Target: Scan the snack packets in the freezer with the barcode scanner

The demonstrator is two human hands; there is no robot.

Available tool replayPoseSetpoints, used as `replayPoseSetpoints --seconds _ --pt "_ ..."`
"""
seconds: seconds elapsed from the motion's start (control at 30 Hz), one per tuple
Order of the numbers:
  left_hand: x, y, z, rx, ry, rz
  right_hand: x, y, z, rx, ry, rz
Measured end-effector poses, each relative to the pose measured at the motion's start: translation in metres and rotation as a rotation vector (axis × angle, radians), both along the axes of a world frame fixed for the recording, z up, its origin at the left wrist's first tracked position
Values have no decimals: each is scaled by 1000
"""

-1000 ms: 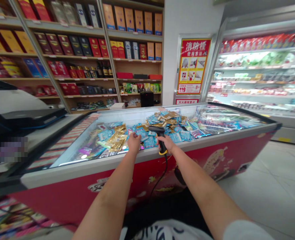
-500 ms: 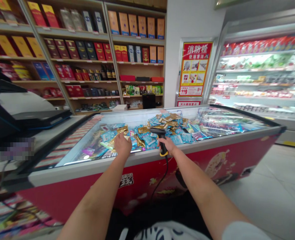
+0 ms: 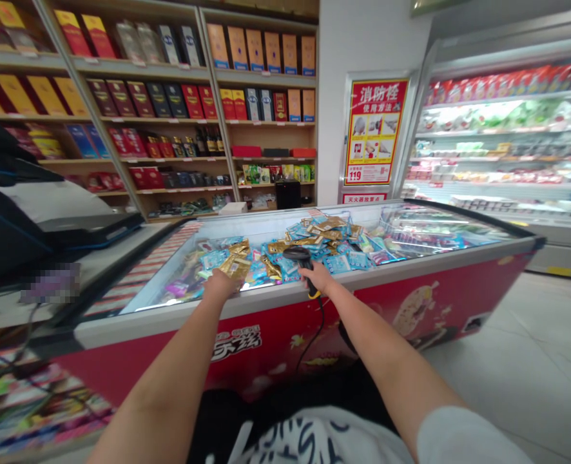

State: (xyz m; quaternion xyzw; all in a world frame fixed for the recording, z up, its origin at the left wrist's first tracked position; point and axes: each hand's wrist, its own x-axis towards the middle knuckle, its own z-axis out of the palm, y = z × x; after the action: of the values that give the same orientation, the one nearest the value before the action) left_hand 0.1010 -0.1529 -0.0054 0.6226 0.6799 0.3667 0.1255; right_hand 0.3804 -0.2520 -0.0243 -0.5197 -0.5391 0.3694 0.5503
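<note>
In the head view, my right hand (image 3: 318,277) is wrapped round the handle of a black and yellow barcode scanner (image 3: 299,254), its head pointing left over the freezer's near rim. A cable hangs from the handle's base. My left hand (image 3: 219,283) grips a gold ice-cream packet (image 3: 238,267) by its left end, near the freezer's front edge; the fingertips are partly hidden. Beyond both hands, a heap of blue and gold packets (image 3: 321,233) lies on the chest freezer (image 3: 135,332). More packets are spread out to the left.
On the left stands a counter with a dark electronic device (image 3: 87,229). Shelves of boxed goods (image 3: 154,100) line the back wall. A lit refrigerated display (image 3: 503,154) stands at right, with pale floor (image 3: 522,335) before it.
My left hand has moved left and now holds a gold packet, where before its fingers showed no such packet. The scanner has shifted slightly left in my right hand.
</note>
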Motion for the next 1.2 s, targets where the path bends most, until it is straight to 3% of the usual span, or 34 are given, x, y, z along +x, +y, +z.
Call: replayPoseSetpoints --seconds 0.17,0.33,0.47,0.67,0.9,1.2 --pt "25 -12 4 161 -162 -58 -4 -6 0 -5 -20 -7" --pt "64 -16 -2 170 -399 -332 -5 -4 0 3 64 -22" --pt "76 -14 -12 65 -306 -382 -5 -4 0 -7 45 -17" --pt "72 -6 -22 23 -255 -372 -5 -3 -2 2 -54 40" --pt "73 -5 -24 22 -143 -404 -6 -4 -1 10 -58 31" --pt "72 -21 -14 23 -165 -419 -7 -5 -1 12 -39 26"
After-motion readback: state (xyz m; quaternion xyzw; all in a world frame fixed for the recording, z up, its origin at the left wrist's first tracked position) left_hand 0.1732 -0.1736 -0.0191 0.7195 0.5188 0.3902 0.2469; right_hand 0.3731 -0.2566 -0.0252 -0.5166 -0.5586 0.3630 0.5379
